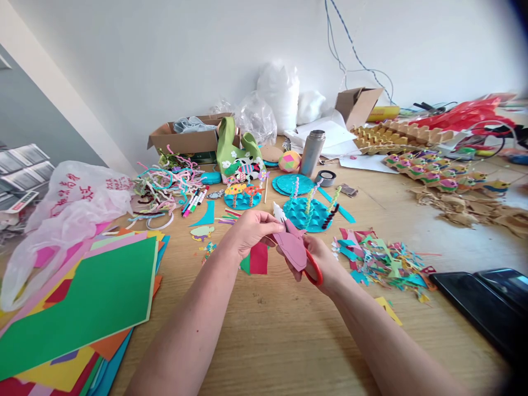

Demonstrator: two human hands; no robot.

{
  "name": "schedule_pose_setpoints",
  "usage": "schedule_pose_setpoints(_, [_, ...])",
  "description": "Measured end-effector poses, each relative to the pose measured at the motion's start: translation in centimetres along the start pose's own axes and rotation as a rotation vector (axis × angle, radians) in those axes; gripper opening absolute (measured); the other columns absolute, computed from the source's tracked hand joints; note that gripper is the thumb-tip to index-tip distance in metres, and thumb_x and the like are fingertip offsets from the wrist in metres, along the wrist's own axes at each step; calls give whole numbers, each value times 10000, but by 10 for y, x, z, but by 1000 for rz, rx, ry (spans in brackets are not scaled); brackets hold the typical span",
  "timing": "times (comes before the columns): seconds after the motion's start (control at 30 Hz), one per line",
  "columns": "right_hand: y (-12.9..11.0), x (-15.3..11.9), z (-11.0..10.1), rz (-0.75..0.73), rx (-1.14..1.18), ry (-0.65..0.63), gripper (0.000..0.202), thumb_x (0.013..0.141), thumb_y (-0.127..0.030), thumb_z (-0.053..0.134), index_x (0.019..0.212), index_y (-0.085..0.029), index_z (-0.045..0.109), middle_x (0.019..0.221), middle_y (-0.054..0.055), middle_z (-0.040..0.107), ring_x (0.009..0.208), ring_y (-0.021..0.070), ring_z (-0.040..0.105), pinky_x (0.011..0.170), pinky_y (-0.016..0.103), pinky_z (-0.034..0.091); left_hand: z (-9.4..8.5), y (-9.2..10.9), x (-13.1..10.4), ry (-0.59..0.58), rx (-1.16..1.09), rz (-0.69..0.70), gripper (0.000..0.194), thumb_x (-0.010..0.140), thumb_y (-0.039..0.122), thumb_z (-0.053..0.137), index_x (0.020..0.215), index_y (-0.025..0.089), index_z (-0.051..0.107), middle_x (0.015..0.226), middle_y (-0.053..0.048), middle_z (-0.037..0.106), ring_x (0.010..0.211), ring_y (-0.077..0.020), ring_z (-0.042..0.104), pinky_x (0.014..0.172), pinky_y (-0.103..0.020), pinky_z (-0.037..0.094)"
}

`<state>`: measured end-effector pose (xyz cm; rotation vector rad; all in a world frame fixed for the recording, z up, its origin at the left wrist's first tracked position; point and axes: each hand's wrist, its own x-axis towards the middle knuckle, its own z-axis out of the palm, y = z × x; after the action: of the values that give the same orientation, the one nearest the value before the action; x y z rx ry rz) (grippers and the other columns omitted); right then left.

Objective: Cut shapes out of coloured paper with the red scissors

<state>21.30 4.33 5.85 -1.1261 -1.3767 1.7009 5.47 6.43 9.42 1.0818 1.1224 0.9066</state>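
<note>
Much of scissors (319,273) hidden behind mauve paper (292,250).

Beyond the hands (258,225) stands a smooth, pale bluish-white wall (185,55). Off to their far left, a white band (49,80) slants down beside a darker blue-grey section (37,121). Thin bluish cables (350,41) hang against the wall, ahead and to the right. Below the hands spreads a brown wood-grained surface (264,330), with a whitish sheen of light on their right.
</note>
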Motion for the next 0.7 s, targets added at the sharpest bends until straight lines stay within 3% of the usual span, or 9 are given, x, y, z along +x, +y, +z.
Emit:
schedule_pose_setpoints(0.13, [2, 0, -1, -11, -26, -19, 226, 691, -342, 693, 696, -173, 543, 401, -61, 535, 305, 71, 458, 320, 154, 308, 0, -1, 1, 5, -5, 12, 53, 689, 140, 678, 670, 108, 640, 611, -33, 650, 516, -113, 609, 562, -250, 513])
schedule_pose_setpoints(0.7, [9, 5, -4, -35, -39, 5, 208, 673, -317, 716, 767, -154, 630, 452, -44, 563, 320, 82, 482, 303, 161, 359, 0, -1, 1, -9, -1, 6, 47, 671, 127, 681, 648, 108, 644, 596, -29, 646, 501, -104, 597, 548, -241, 506])
